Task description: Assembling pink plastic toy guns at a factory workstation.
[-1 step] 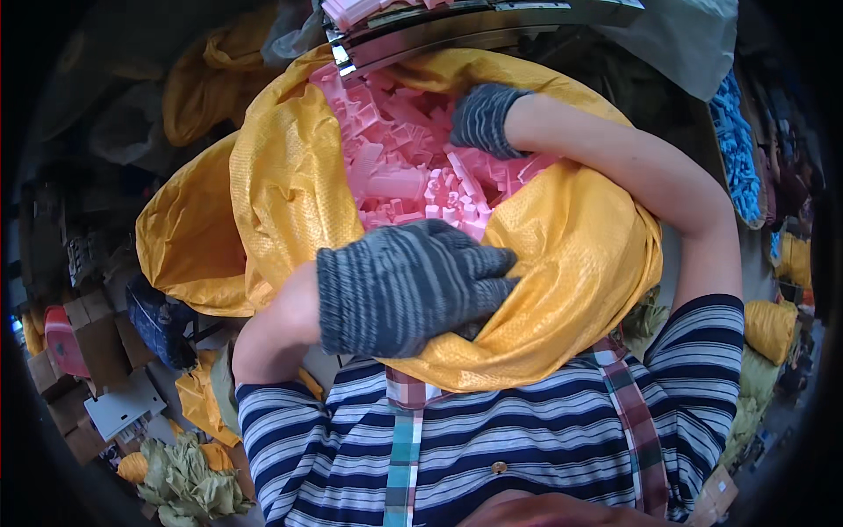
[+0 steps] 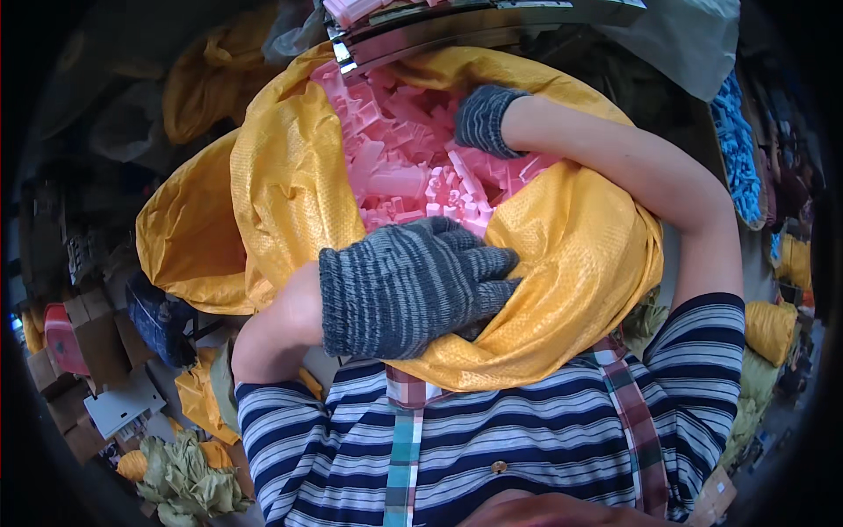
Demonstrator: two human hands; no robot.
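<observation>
A large yellow woven sack [image 2: 580, 255] stands open against my front, its rim folded outward. Pink plastic parts [image 2: 395, 180] of mixed shapes fill its mouth. My left hand [image 2: 408, 290], in a grey striped knit glove, is closed on the near rim of the sack, its fingers bent over the folded edge. Reaching in from the right, my right hand [image 2: 485, 121] wears a matching glove and is sunk among the pink parts at the far right of the opening. Its fingers are hidden, so whether it holds a part does not show.
Beyond the sack is a dark metal-edged surface [image 2: 492, 33] with more pink parts on it. Blue parts [image 2: 736, 149] lie at the far right. Cardboard boxes [image 2: 104, 351], a red plastic item [image 2: 61, 338] and crumpled greenish sacks [image 2: 189, 479] are on the left.
</observation>
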